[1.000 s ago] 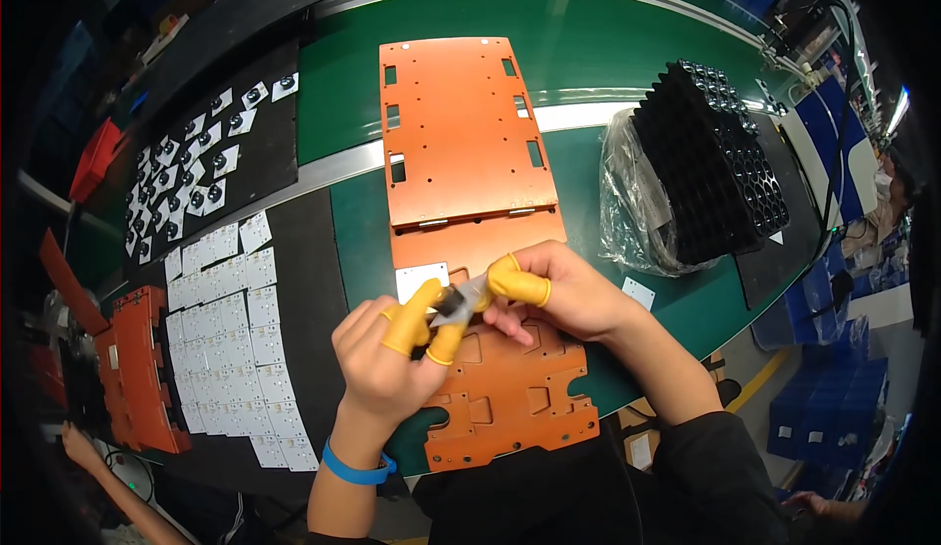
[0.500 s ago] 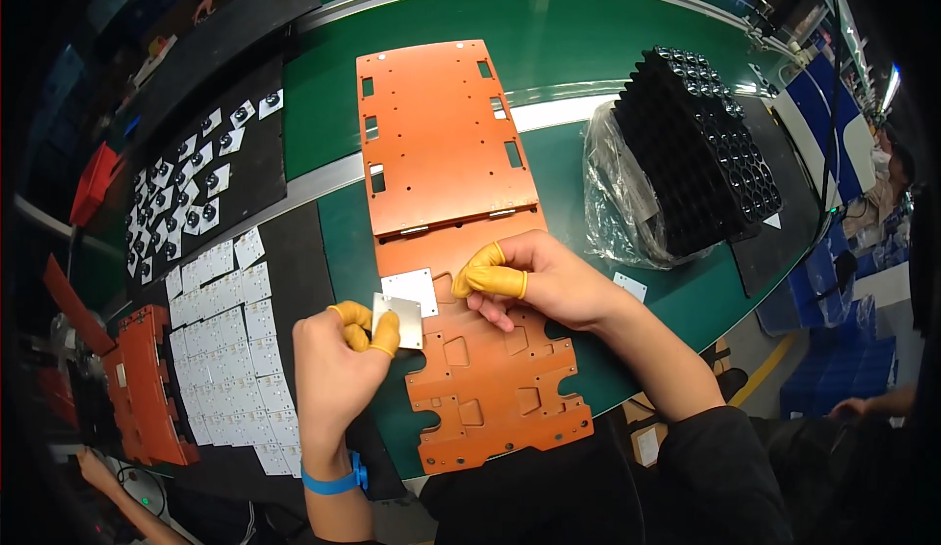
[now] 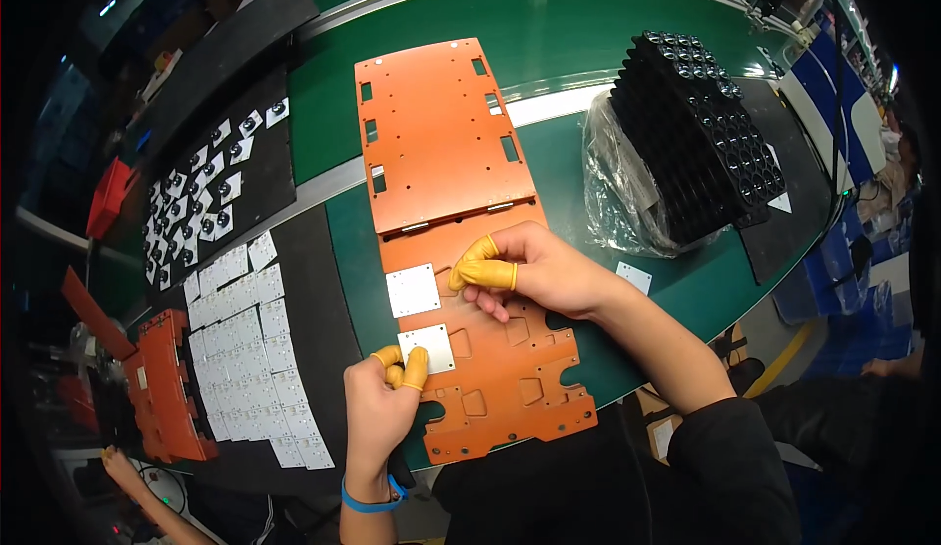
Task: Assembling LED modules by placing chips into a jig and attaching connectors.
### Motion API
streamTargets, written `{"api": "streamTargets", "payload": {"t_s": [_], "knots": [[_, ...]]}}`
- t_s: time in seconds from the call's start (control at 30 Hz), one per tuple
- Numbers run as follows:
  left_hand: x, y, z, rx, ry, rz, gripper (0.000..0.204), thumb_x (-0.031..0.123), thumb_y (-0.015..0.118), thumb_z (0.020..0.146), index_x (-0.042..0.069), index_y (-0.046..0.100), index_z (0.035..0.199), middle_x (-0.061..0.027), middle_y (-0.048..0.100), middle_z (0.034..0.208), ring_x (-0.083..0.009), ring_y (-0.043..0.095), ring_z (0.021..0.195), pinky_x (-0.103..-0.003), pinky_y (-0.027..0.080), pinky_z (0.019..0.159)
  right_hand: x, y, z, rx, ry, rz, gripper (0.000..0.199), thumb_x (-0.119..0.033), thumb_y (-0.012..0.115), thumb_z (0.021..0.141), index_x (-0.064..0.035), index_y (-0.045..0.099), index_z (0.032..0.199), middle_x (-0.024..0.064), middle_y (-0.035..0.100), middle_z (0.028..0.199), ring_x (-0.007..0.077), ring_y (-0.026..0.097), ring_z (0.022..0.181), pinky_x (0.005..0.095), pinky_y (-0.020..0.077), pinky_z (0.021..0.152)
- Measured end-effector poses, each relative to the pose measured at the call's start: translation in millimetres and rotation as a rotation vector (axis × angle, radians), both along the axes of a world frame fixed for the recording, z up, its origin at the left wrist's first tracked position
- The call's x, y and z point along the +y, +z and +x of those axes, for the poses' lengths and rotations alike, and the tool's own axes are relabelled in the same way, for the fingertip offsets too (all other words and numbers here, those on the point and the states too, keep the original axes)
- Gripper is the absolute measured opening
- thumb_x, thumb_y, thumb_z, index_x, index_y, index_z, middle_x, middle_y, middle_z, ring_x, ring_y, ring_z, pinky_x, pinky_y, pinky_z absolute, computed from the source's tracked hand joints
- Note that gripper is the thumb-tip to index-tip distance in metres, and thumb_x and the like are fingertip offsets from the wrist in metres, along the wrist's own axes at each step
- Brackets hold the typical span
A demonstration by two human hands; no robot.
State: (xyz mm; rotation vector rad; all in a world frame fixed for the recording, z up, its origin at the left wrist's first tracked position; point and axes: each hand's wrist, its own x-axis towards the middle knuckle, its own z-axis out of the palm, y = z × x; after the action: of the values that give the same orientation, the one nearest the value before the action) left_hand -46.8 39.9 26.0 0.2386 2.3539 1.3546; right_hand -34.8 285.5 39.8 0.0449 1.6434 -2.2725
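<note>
My left hand (image 3: 380,403), in yellow finger cots, pinches the lower left edge of a white square circuit board (image 3: 431,347). That board is over the lower half of an orange hinged fixture (image 3: 510,418). Just above it a second white square board (image 3: 413,290) lies on the fixture. Right of these, my right hand (image 3: 534,271) hovers over the fixture with thumb and forefinger, both in yellow cots, pressed together. Whatever may be between those fingertips cannot be made out. The fixture's perforated orange lid (image 3: 441,143) lies folded back on the far side.
Rows of white boards (image 3: 240,349) cover a black mat at left; boards with black round parts (image 3: 196,187) lie beyond. At right stand stacked black trays (image 3: 696,133) in clear plastic (image 3: 622,177), near a loose white board (image 3: 634,275). Another person's arm (image 3: 147,496) shows at lower left.
My left hand has moved right and down, bringing the tilted board flatter over the fixture, below the other board. My right hand stays pinched in nearly the same place.
</note>
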Motion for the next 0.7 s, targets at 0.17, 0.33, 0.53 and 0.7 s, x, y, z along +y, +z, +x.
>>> {"api": "streamTargets", "payload": {"t_s": [0.17, 0.33, 0.53, 0.7], "knots": [[0, 7, 3, -0.084, 0.042, 0.011, 0.024, 0.01, 0.069, 0.085, -0.013, 0.066, 0.092, -0.0014, 0.048, 0.048, -0.0031, 0.041, 0.043, -0.025, 0.029, 0.041, -3, -2, -1, -0.012, 0.003, 0.001, 0.021, -0.013, 0.055, 0.097, 0.0061, 0.063, 0.102, 0.008, 0.063, 0.084, 0.0106, 0.059, 0.067, 0.0241, 0.0497, 0.06], [6, 14, 19, 0.333, 0.135, -0.149, 0.023, 0.008, 0.072, 0.083, -0.011, 0.067, 0.096, -0.002, 0.047, 0.047, -0.0045, 0.04, 0.04, -0.026, 0.03, 0.04, -4, -2, 0, -0.019, 0.006, -0.007, 0.022, -0.018, 0.057, 0.097, 0.0029, 0.063, 0.098, 0.0029, 0.06, 0.077, 0.0073, 0.055, 0.065, 0.0224, 0.0472, 0.058], [-46, 16, 48, 0.743, 0.386, -0.458, 0.027, 0.006, 0.071, 0.081, 0.0, 0.066, 0.107, -0.0101, 0.059, 0.081, -0.0227, 0.053, 0.073, -0.034, 0.042, 0.062, -4, 4, 5, -0.005, -0.019, -0.025, 0.021, -0.015, 0.057, 0.097, 0.0049, 0.062, 0.099, 0.0044, 0.061, 0.082, 0.0077, 0.054, 0.065, 0.0229, 0.0478, 0.06], [-123, -5, 90, 0.923, 0.269, -0.836, 0.046, 0.01, 0.065, 0.085, -0.006, 0.051, 0.126, -0.0249, 0.055, 0.119, -0.0408, 0.049, 0.11, -0.046, 0.042, 0.093, -5, 3, 4, 0.029, 0.01, -0.004, 0.021, -0.015, 0.057, 0.097, 0.0052, 0.062, 0.1, 0.0038, 0.06, 0.081, 0.0077, 0.053, 0.065, 0.0227, 0.0471, 0.059]]}}
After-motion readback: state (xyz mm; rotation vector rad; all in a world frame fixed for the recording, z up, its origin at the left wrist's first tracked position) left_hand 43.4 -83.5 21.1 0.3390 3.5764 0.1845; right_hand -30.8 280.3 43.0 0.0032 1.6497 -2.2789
